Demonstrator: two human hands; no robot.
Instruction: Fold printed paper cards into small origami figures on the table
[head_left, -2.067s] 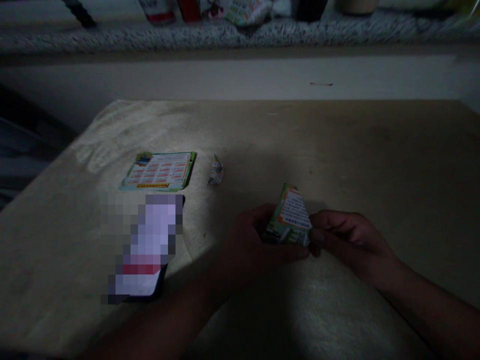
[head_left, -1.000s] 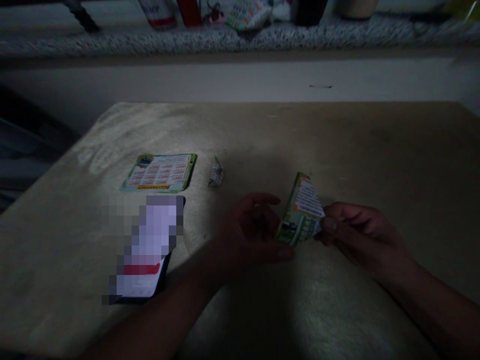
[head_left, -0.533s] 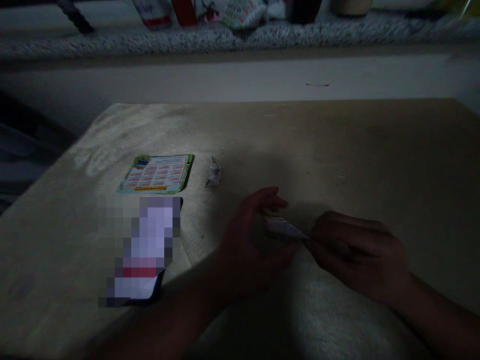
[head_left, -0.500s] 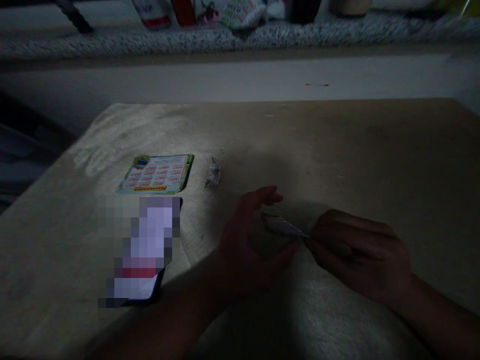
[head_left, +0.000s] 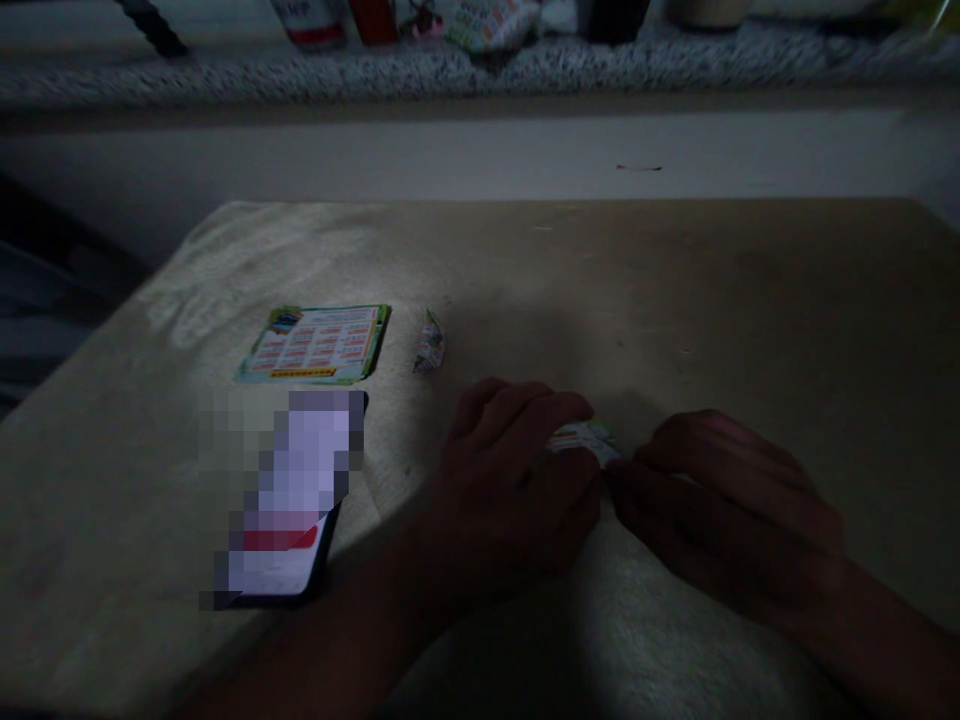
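Observation:
A small folded printed paper (head_left: 581,440), green-edged with red and white print, lies low over the tan table (head_left: 675,300). My left hand (head_left: 510,480) covers its left part with the fingers curled on top. From the right, my right hand (head_left: 720,500) pinches its right end. Most of the paper is hidden under both hands.
A flat printed leaflet (head_left: 315,343) lies at the left of the table, with a small folded paper piece (head_left: 430,343) just right of it. A lit phone (head_left: 289,500) lies near the front left. Beyond the table is a fuzzy rug (head_left: 480,70) with containers along it.
The paper stood upright between my hands, then my right hand turned it flat and lowered it. My left hand has now closed down over it.

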